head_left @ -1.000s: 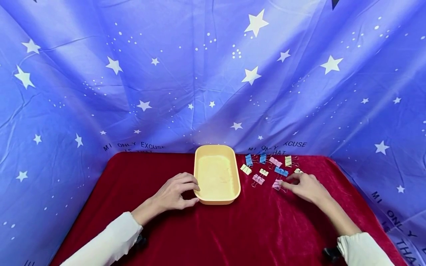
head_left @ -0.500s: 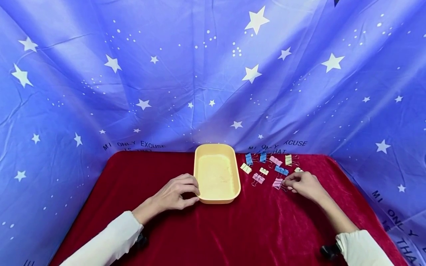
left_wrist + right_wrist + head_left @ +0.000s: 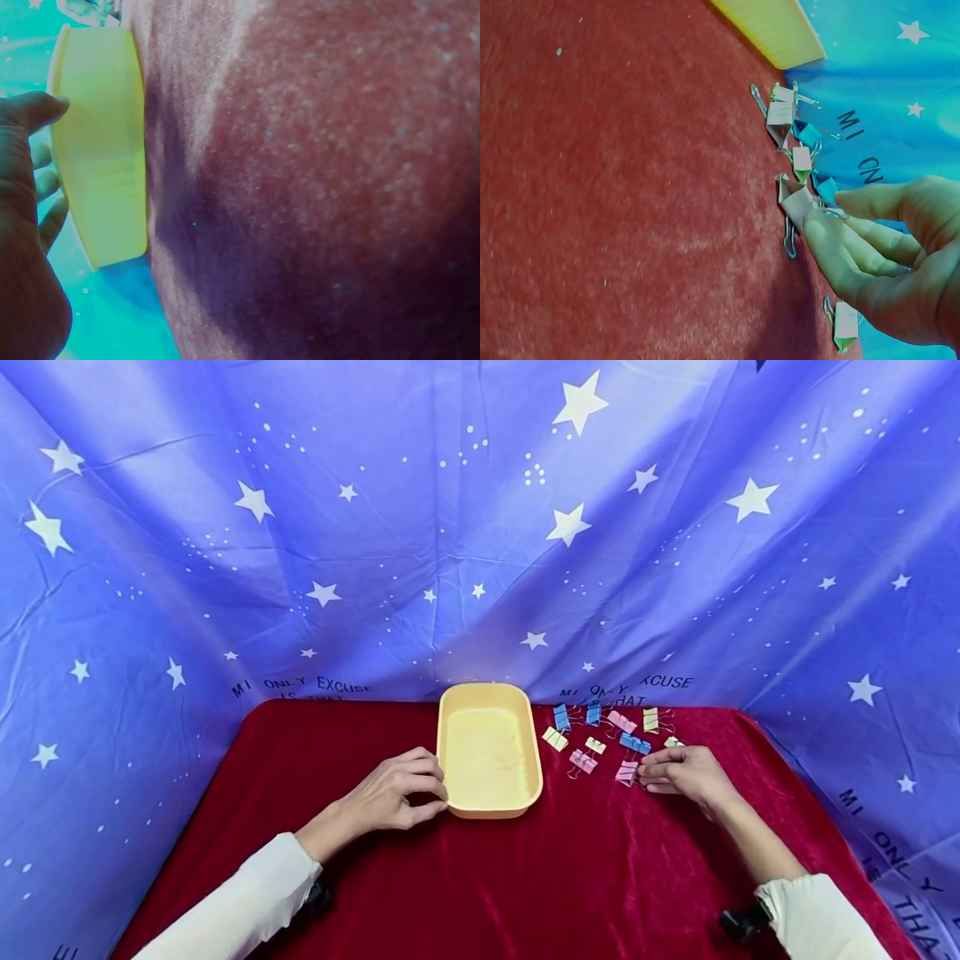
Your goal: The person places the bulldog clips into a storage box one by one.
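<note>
The yellow tray (image 3: 491, 813) stands mid-table. My left hand (image 3: 397, 789) holds its near left corner, with the thumb (image 3: 49, 109) against the outer wall and the other fingers at the rim. To the tray's right lie several binder clips in blue, pink and pale yellow. My right hand (image 3: 686, 774) is at the nearest pink binder clip (image 3: 627, 772). In the right wrist view its thumb touches the clip's edge, and the index fingertip stands a little apart from the thumb. The clip lies on the cloth, one wire handle partly hidden by the fingers.
Blue clips (image 3: 635, 743), another pink clip (image 3: 582, 762) and a yellow clip (image 3: 555, 739) lie close together. One pale clip (image 3: 673, 742) sits just behind my right hand. Red cloth (image 3: 480, 885) covers the table, and a blue starry curtain (image 3: 375, 543) surrounds it.
The right fingers have shifted slightly right at the pink clip and now look straighter and more spread. The clip stays about where it was. My left hand keeps its place on the tray.
</note>
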Available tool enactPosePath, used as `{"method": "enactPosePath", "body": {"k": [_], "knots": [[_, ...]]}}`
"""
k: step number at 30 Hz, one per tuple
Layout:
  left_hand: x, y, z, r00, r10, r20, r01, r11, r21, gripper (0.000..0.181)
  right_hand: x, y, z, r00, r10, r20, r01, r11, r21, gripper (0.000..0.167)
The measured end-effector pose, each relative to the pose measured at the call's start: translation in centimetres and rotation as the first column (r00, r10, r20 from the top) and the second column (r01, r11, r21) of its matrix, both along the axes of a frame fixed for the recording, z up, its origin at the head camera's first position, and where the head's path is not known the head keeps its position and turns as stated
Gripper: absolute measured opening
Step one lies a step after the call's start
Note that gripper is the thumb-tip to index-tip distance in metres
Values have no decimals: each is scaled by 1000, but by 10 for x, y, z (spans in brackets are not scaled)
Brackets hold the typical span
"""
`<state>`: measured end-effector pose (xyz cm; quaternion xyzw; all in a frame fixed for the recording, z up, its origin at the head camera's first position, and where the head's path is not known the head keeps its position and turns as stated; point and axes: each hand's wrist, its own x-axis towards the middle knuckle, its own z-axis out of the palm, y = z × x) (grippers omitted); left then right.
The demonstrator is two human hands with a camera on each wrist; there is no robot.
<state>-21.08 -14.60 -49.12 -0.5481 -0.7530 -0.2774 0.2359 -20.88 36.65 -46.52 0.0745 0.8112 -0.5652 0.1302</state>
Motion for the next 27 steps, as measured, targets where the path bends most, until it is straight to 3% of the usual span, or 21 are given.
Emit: {"method": "enactPosePath", "body": {"k": [6, 13, 23, 27], "knots": [[2, 1, 5, 1000, 8, -8, -8, 999, -37, 19, 0, 1, 4, 995, -42, 89, 57, 983, -173, 47], [1, 2, 5, 1000, 2, -19, -2, 999, -40, 19, -1, 3, 6, 990, -23, 139, 61, 959, -275, 46], [1, 1, 5, 1000, -12, -15, 12, 1000, -25, 19, 1, 7, 10, 990, -24, 137, 60, 963, -264, 54], [0, 1, 3, 1000, -6, -22, 6, 1000, -17, 20, 0, 5, 18, 992, -29, 119, 60, 962, -265, 44]]}}
